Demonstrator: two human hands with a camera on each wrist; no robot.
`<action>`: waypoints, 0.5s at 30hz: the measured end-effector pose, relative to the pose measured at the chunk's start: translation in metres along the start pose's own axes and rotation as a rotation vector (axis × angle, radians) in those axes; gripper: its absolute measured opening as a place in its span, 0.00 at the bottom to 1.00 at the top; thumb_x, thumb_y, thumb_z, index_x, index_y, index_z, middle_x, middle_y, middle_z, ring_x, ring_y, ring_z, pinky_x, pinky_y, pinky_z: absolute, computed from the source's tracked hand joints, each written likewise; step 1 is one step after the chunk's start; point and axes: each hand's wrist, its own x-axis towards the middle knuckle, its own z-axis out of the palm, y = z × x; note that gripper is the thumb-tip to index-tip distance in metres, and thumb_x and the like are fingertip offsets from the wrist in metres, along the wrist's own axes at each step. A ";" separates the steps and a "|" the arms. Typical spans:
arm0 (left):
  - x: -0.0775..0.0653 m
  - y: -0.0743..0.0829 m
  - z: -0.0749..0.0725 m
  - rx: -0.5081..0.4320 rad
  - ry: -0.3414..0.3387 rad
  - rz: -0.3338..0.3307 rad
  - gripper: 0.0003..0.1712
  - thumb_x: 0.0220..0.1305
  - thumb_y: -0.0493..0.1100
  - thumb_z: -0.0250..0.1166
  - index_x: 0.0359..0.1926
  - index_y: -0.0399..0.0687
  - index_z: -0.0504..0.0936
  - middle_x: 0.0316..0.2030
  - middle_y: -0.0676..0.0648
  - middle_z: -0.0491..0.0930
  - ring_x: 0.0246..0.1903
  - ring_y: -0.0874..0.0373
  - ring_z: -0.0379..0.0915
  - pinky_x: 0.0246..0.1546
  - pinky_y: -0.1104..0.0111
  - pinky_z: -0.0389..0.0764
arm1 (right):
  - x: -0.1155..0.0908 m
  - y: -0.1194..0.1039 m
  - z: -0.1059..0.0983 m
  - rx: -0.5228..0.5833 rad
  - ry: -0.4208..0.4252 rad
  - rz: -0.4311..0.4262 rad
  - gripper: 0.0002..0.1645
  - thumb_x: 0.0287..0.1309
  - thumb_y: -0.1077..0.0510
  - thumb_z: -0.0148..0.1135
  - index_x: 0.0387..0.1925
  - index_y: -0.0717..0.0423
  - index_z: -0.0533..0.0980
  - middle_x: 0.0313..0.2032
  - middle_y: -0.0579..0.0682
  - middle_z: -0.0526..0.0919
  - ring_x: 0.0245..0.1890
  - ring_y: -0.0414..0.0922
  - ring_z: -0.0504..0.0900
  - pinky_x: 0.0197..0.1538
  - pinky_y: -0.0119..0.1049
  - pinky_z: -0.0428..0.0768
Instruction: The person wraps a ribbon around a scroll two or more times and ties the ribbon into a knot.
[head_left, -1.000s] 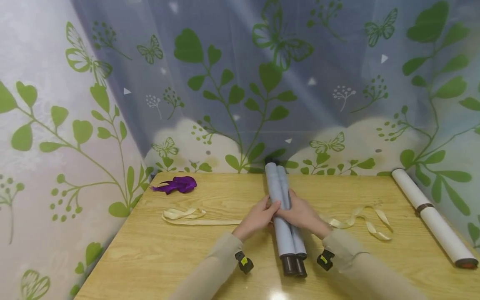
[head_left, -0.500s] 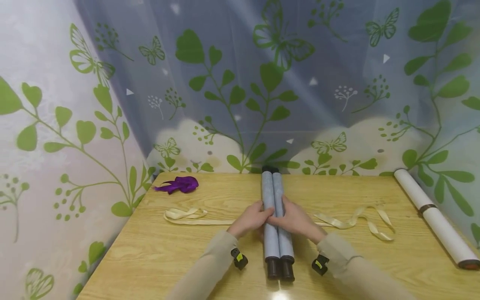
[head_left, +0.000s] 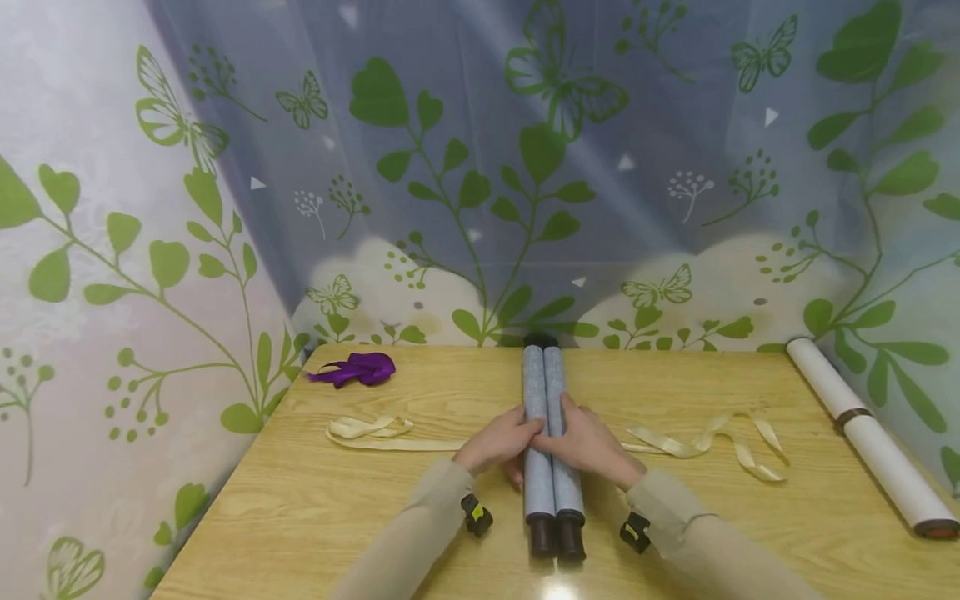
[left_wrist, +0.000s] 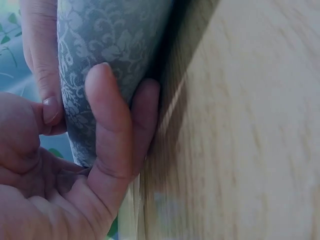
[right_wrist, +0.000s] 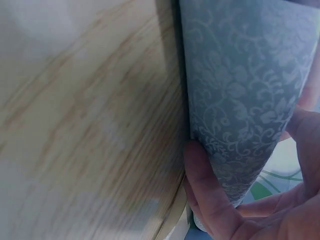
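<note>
Two hanging scrolls, a left one and a right one, are rolled up and lie side by side, lengthwise away from me. Pale blue-grey floral brocade covers them, and dark knobs stick out at their near ends. My left hand grips the pair from the left, thumb on top and fingers along the side near the wood. From the right, my right hand holds them, its thumb meeting the left one over the scrolls. A cream ribbon runs crosswise beneath, its middle hidden by scrolls and hands.
A purple ribbon lies bunched at the back left of the wooden table. At the right edge rests a long white roll with a brown band. A patterned curtain hangs right behind the table.
The scrolls have come down onto the table and swung left, straightening to lie evenly side by side. Both hands have shifted slightly left with them and keep their grip.
</note>
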 end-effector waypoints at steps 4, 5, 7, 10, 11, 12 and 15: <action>0.000 0.000 -0.001 0.022 0.008 -0.005 0.29 0.76 0.53 0.49 0.70 0.43 0.62 0.34 0.42 0.81 0.11 0.54 0.74 0.13 0.60 0.80 | 0.001 0.001 0.001 -0.014 -0.012 0.011 0.62 0.54 0.37 0.67 0.70 0.78 0.52 0.55 0.77 0.74 0.45 0.59 0.83 0.40 0.44 0.84; 0.000 0.001 -0.001 0.028 0.013 -0.003 0.30 0.76 0.53 0.49 0.70 0.42 0.62 0.33 0.41 0.80 0.11 0.54 0.74 0.13 0.60 0.80 | 0.001 0.001 0.000 -0.018 -0.017 0.014 0.62 0.54 0.36 0.66 0.70 0.77 0.52 0.56 0.77 0.73 0.47 0.61 0.82 0.42 0.46 0.84; 0.000 0.000 -0.003 0.040 0.022 -0.005 0.31 0.75 0.53 0.50 0.69 0.39 0.62 0.31 0.41 0.80 0.10 0.55 0.73 0.13 0.60 0.80 | 0.001 0.003 0.000 -0.034 -0.027 0.007 0.62 0.55 0.35 0.65 0.70 0.77 0.51 0.58 0.78 0.71 0.52 0.64 0.79 0.47 0.50 0.82; -0.001 -0.001 -0.005 0.066 0.033 -0.012 0.35 0.75 0.53 0.50 0.72 0.35 0.57 0.24 0.41 0.79 0.09 0.55 0.72 0.12 0.61 0.79 | 0.001 0.006 -0.002 -0.036 -0.037 -0.016 0.58 0.59 0.38 0.63 0.71 0.76 0.51 0.59 0.78 0.70 0.56 0.66 0.76 0.52 0.55 0.79; -0.001 -0.001 -0.006 0.070 0.033 -0.018 0.36 0.75 0.53 0.50 0.73 0.35 0.55 0.22 0.40 0.79 0.09 0.55 0.72 0.12 0.61 0.79 | 0.001 0.007 -0.002 -0.036 -0.036 -0.025 0.56 0.60 0.40 0.63 0.71 0.76 0.51 0.59 0.78 0.71 0.56 0.66 0.76 0.53 0.55 0.79; -0.001 -0.002 -0.007 0.073 0.031 -0.025 0.37 0.75 0.53 0.51 0.73 0.34 0.53 0.20 0.40 0.78 0.09 0.55 0.72 0.12 0.62 0.79 | 0.001 0.008 -0.002 -0.034 -0.034 -0.038 0.53 0.62 0.42 0.62 0.70 0.76 0.52 0.58 0.77 0.71 0.55 0.66 0.77 0.53 0.55 0.79; -0.001 -0.002 -0.008 0.097 0.027 -0.040 0.38 0.75 0.53 0.51 0.74 0.34 0.53 0.17 0.40 0.78 0.09 0.55 0.72 0.12 0.64 0.78 | 0.002 0.011 -0.002 -0.018 -0.026 -0.057 0.45 0.66 0.48 0.58 0.69 0.77 0.54 0.57 0.77 0.72 0.55 0.65 0.77 0.54 0.55 0.78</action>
